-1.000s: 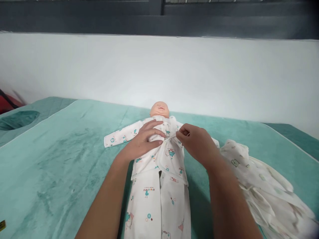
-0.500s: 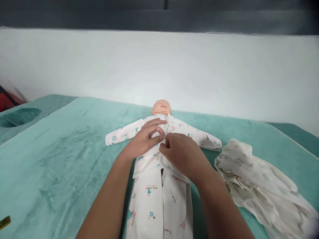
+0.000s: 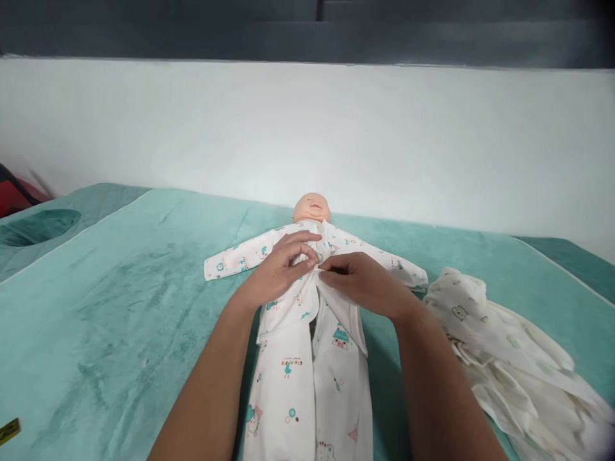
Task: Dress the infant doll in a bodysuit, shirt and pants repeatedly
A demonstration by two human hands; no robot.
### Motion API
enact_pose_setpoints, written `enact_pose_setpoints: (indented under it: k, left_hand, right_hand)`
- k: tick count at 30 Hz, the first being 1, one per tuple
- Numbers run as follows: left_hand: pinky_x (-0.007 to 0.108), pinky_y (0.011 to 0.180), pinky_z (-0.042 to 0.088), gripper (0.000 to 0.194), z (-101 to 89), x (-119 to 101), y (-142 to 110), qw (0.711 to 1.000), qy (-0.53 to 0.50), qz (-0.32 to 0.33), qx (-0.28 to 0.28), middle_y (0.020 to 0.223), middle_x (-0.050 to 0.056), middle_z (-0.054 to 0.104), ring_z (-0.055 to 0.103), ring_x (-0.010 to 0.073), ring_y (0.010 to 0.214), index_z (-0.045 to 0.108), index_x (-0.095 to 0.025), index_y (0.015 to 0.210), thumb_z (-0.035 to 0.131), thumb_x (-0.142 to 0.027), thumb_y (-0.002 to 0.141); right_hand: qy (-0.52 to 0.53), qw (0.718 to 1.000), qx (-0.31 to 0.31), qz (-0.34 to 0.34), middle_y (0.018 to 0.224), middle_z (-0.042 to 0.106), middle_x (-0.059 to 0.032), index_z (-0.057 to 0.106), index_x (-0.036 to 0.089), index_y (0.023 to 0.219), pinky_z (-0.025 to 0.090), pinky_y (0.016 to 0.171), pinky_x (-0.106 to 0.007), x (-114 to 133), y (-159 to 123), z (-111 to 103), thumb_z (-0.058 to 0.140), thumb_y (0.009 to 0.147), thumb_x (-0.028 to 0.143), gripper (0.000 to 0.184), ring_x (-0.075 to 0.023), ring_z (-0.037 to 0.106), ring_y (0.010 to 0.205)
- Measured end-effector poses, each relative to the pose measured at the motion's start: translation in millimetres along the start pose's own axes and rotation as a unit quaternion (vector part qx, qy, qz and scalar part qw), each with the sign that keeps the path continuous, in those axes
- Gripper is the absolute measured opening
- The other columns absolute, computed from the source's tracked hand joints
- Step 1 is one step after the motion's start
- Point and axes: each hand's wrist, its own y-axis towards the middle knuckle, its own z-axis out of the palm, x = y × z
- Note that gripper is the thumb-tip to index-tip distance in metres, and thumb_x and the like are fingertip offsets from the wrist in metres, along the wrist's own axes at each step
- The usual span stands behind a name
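Observation:
A baby doll lies on its back, dressed in a white printed baby shirt and matching baby pants. My left hand rests on the chest, with thumb and index finger pinched at the shirt's front opening and the other fingers stretched over the cloth. Across from it, my right hand pinches the edge of the shirt's right front panel and lifts it a little. Below the hands the two panels part in an upside-down V. Whatever fastening lies between the fingertips is too small to make out.
A crumpled white cloth with bear prints lies to the right. The bed cover is green, with a round hollow at the left. A white wall stands behind. A small yellow-black label shows at the lower left.
My right hand has turned and shifted slightly right, drawing the right front panel up and aside, so more of the pants shows. My left hand has stayed in place.

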Motion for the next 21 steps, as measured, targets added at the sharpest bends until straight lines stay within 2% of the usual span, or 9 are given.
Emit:
enact_pose_setpoints:
  k: [6, 12, 14, 17, 21]
  left_hand:
    - [0.045, 0.114, 0.031, 0.017, -3.9, 3, 0, 0.999, 0.032, 0.009, 0.027, 0.146, -0.002, 0.046, 0.036, 0.0232, 0.139, 0.065, -0.028, 0.086, 0.049, -0.027, 0.091]
    - [0.048, 0.113, 0.032, 0.017, -3.9, 3, -1, 0.999, 0.035, 0.006, 0.026, 0.146, -0.001, 0.047, 0.040, 0.0250, 0.136, 0.062, -0.026, 0.085, 0.047, -0.028, 0.092]
    - [0.047, 0.112, 0.033, 0.017, -3.6, 2, -1, 1.000, 0.017, -0.005, 0.026, 0.147, -0.001, 0.045, 0.041, 0.0251, 0.135, 0.062, -0.026, 0.085, 0.047, -0.029, 0.092]
    - [0.043, 0.111, 0.035, 0.015, -3.4, 2, -1, 0.999, -0.033, -0.014, -0.018, 0.149, 0.000, 0.043, 0.039, 0.0245, 0.138, 0.062, -0.025, 0.086, 0.049, -0.030, 0.092]
    - [0.037, 0.110, 0.036, 0.012, -0.8, 10, 0, 0.977, -0.159, -0.003, -0.140, 0.146, 0.001, 0.046, 0.041, 0.0229, 0.137, 0.062, -0.023, 0.084, 0.054, -0.030, 0.090]
  right_hand:
    - [0.005, 1.000, -0.012, 0.010, 0.058, 0.029, 0.0043, 0.034, 0.020, 0.057, 0.018, 0.048, -0.026, -7, 7, 5, 0.054, 0.081, 0.036, 0.035, -0.0088, 0.024, 0.053]
    - [0.053, 0.998, -0.025, 0.008, 0.060, 0.036, 0.0040, 0.054, 0.018, 0.064, 0.021, 0.050, -0.026, -12, 11, 4, 0.055, 0.081, 0.037, 0.026, -0.0097, 0.028, 0.056]
    - [0.081, 0.996, -0.039, 0.017, 0.060, 0.038, 0.0042, 0.056, 0.018, 0.065, 0.021, 0.050, -0.026, -15, 12, 4, 0.057, 0.079, 0.039, 0.025, -0.0095, 0.028, 0.055]
    - [0.171, 0.983, -0.070, 0.015, 0.061, 0.040, 0.0042, 0.052, 0.018, 0.065, 0.024, 0.051, -0.025, -20, 13, 4, 0.060, 0.078, 0.042, 0.028, -0.0095, 0.030, 0.055]
    - [0.321, 0.936, -0.142, 0.002, 0.062, 0.039, 0.0049, 0.045, 0.021, 0.067, 0.030, 0.051, -0.024, -32, 7, 10, 0.060, 0.078, 0.042, 0.028, -0.0103, 0.033, 0.054]
